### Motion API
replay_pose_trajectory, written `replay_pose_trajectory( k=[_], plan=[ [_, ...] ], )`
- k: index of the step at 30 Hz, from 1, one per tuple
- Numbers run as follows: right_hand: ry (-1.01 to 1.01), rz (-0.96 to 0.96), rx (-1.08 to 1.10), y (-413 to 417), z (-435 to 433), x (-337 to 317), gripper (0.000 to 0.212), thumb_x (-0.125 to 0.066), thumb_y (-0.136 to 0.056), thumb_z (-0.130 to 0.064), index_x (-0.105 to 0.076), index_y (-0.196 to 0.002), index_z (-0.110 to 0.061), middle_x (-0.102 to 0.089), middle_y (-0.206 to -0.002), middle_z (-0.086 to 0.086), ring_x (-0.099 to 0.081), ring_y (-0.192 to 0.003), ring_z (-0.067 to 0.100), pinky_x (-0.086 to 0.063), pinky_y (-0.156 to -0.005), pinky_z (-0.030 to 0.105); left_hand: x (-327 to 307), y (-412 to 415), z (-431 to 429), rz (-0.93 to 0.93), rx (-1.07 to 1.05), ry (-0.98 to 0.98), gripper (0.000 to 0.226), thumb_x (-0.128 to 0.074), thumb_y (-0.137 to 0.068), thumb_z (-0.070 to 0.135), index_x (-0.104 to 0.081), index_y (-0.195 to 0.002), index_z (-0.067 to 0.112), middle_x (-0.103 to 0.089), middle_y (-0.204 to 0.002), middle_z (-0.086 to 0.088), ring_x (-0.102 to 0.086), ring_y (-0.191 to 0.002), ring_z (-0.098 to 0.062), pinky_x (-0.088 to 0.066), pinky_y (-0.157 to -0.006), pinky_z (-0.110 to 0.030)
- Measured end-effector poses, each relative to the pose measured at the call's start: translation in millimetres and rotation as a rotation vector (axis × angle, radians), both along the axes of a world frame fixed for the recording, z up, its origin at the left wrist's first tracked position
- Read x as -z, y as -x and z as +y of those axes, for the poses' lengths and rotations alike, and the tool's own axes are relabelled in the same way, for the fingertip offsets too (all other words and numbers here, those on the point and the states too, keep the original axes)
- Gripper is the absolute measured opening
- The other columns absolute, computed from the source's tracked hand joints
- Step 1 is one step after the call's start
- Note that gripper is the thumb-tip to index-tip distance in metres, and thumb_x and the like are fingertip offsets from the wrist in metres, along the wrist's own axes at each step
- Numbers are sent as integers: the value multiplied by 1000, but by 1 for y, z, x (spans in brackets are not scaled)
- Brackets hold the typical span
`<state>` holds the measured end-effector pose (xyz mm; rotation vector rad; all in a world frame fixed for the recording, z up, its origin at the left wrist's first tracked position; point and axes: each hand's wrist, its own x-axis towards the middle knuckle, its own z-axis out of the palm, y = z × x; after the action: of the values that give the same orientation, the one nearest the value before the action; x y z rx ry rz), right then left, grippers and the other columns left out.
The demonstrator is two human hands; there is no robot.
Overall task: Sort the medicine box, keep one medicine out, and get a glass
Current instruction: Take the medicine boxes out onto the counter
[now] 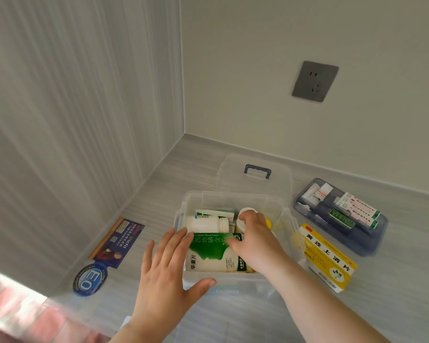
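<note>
From the head camera we saw the clear medicine box [203,196] standing open on the grey counter [233,318], in the corner where two walls met. Its clear lid [278,184] with a blue handle [257,170] lay just behind it. Our left hand [164,276] rested against the box's near left corner, fingers spread apart and flat, thumb along the front rim, gripping nothing. Our right hand [255,241] reached inside the box, its fingers curled down among the contents; the thumb touched the green and white carton [208,253] lying flat at the front, but we could not tell whether the hand was clamped on anything. Behind the carton a white bottle [207,224] lay on its side, and a round white cap [245,211] showed just past our fingertips. A yellow medicine carton [330,258] sat out on the counter, just beside the box's right wall. Farther right lay a dark blue tray [372,241] holding small packets. Stickers [109,246] marked the counter at left, and a grey socket [315,81] was on the wall.
</note>
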<state>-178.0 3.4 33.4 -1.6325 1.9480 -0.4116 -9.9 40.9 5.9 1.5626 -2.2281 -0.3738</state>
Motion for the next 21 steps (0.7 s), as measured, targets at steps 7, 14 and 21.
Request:
replay_pose_trajectory(
  k=[7,14,21],
  plan=[
    [-232,-232,56,3,-4,10,55,-63,-75,-21,-33,-120,-13,-53,-101,6,-57,-79,22,-45,-52,28,1,-1,-1,-44,-43,22,87,-14,-76,73,-56,-112,6,-65,-115,-12,-52,-112,-35,-15,-103,-35],
    [-312,-508,82,9,-4,7,37,-65,-75,-22,-47,-107,-16,-62,-84,-3,-60,-60,8,-45,-41,17,1,-2,-1,-120,-71,1,89,-10,-78,72,-54,-115,4,-66,-113,-11,-55,-113,-30,-41,-86,-61],
    [-6,-665,62,27,4,-11,21,-63,-77,-11,-51,-87,-26,-64,-88,-5,-64,-82,14,-54,-69,28,-3,-2,0,-80,-21,56,76,-11,-79,70,-50,-113,14,-63,-117,-14,-35,-115,-20,-21,-102,-44]
  ],
)
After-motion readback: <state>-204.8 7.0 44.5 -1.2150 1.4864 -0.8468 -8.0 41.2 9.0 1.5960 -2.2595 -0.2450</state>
